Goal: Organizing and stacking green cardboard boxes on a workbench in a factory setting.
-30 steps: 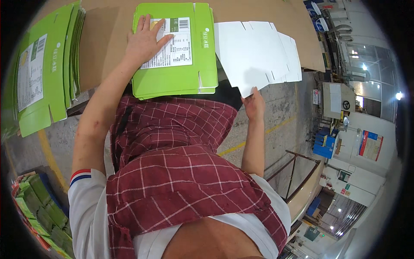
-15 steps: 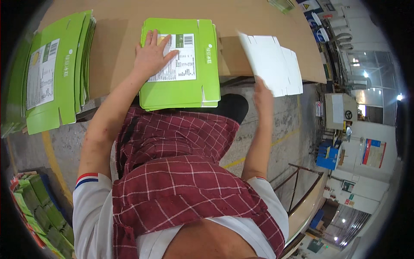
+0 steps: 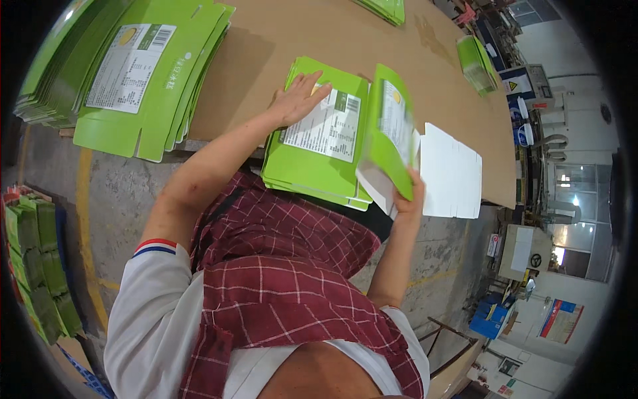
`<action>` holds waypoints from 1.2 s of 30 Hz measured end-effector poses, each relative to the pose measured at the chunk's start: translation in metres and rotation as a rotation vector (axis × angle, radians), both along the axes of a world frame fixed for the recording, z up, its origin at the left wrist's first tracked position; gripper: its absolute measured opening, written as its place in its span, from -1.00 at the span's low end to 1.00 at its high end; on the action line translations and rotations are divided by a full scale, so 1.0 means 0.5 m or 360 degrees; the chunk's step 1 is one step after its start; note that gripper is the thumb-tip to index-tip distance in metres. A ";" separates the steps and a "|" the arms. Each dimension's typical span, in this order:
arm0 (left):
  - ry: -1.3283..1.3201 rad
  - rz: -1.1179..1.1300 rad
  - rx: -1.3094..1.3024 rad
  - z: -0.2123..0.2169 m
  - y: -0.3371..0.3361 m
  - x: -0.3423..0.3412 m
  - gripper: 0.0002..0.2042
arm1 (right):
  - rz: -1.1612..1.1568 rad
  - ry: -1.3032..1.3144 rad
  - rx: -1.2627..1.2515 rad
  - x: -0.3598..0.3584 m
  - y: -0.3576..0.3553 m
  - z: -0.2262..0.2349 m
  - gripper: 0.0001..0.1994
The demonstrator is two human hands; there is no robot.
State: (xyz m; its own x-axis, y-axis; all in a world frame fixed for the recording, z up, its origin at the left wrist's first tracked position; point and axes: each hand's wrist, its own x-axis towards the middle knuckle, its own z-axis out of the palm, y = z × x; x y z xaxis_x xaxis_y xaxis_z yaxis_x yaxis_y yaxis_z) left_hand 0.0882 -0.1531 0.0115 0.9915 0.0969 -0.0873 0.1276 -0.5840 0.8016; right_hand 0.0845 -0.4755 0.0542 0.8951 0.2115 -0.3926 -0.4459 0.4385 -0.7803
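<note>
A stack of flat green carton sheets (image 3: 312, 163) with white printed labels lies at the near edge of the table. My left hand (image 3: 297, 103) rests on its top sheet, palm down with the fingers spread. To the right of the stack, my right hand (image 3: 410, 198) grips the lower right corner of a green carton sheet (image 3: 389, 159). That sheet stands tilted and slightly curved, its labelled side up and part of its pale underside showing. Beside it, white-side-up carton sheets (image 3: 453, 173) lie on the table; the raised sheet covers their left part.
A tall pile of green carton sheets (image 3: 109, 126) stands on the brown table (image 3: 256, 50) at the left. More green cartons lie at the far edge (image 3: 385, 8) and far right (image 3: 475, 65). Bundled green cartons (image 3: 40, 266) sit low on the left.
My right hand has gone from the white-side-up sheet to a green sheet, now raised beside the stack. My left hand stays on the stack. The whole view has shifted.
</note>
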 end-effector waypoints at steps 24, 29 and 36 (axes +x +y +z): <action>-0.0143 0.0103 0.1151 -0.040 -0.034 -0.021 -0.21 | 0.0312 -0.0664 -0.1045 0.066 -0.012 -0.104 -0.40; -0.0120 0.0079 0.1212 -0.027 -0.035 -0.021 -0.20 | 0.0592 -0.1265 -0.1616 0.147 0.141 0.010 -0.37; -0.0142 0.0029 0.1182 -0.011 -0.038 -0.027 -0.19 | 0.0783 -0.1575 -0.3064 0.053 0.182 -0.065 -0.35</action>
